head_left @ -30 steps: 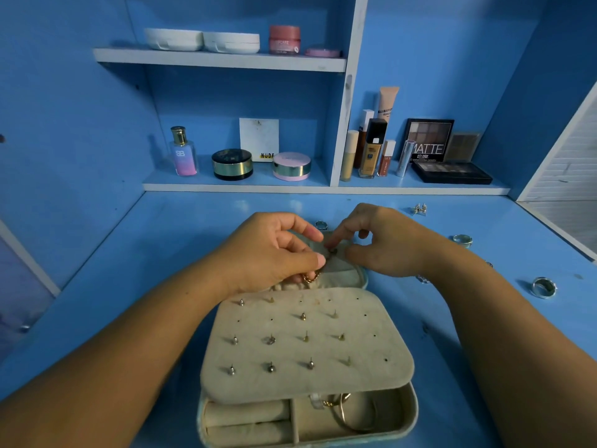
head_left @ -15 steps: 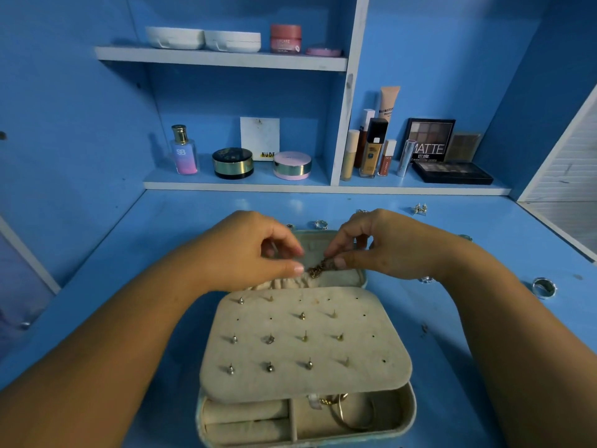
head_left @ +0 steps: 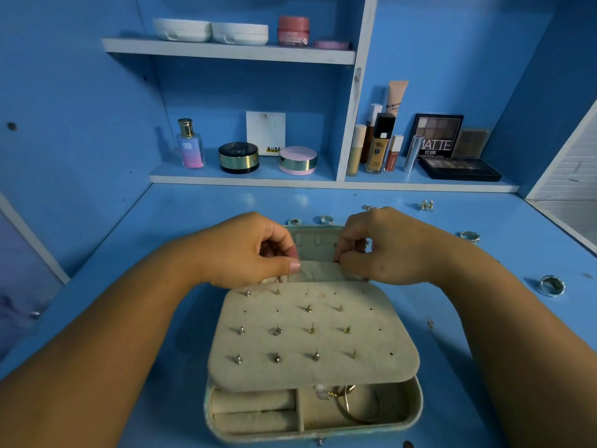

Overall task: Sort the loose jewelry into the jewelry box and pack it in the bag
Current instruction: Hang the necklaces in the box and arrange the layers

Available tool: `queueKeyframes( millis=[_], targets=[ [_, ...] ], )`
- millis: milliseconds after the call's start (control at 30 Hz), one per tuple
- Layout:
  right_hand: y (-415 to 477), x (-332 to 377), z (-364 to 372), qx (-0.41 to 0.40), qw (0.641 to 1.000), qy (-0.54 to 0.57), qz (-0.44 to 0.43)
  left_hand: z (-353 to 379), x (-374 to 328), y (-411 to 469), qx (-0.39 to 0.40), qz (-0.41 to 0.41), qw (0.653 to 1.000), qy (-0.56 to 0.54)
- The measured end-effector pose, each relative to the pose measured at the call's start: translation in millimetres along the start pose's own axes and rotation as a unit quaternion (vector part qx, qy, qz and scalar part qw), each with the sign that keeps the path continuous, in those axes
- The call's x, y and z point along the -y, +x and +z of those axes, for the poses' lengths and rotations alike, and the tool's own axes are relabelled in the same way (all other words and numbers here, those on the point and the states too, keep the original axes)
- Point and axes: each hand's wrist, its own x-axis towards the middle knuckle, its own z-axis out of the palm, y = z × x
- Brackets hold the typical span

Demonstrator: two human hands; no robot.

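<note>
Soft, even light, seemingly from the right: the perfume bottle (head_left: 190,143) throws a faint shadow leftward on the wall. Two pale glare patches sit on the desk (head_left: 193,227) near the shelf. The jewelry box (head_left: 381,367) is sharp; straight edges bow towards the corners.

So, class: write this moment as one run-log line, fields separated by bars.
left hand grips lid pocket | right hand pinches small gold piece at pocket edge | jewelry box open | silver ring loose on desk
</note>
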Motion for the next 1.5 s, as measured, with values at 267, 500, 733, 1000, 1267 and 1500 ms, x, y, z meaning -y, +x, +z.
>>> queueKeyframes(
  millis=[267,500,733,1000,1267,1500],
  targets=[
    [-1.9,4.0,-0.7,0.016,0.999,0.045,0.004,-0.5,2.6,2.0,0.001,0.009,1.0,-0.021],
    [-1.6,6.3,2.7,0.027,0.999,0.028,0.015,1.0,5.9,4.1,0.005,0.007,1.0,-0.023],
    [0.9,0.7,4.0,0.027,0.999,-0.015,-0.012,4.0,6.6,6.4,-0.008,0.006,1.0,0.01],
    [14.6,-74.7,-8.9,-0.247,0.96,-0.037,0.123,4.6,22.2,7.6,-0.148,0.075,0.977,0.136],
    [26.6,-80.4,-2.5,-0.199,0.959,-0.117,0.165,10.5,30.3,12.1,-0.088,0.016,0.995,0.051],
    [41.2,-66.8,5.6,-0.108,0.943,-0.223,0.221,13.5,31.2,14.0,-0.104,0.024,0.994,0.035]
  ],
)
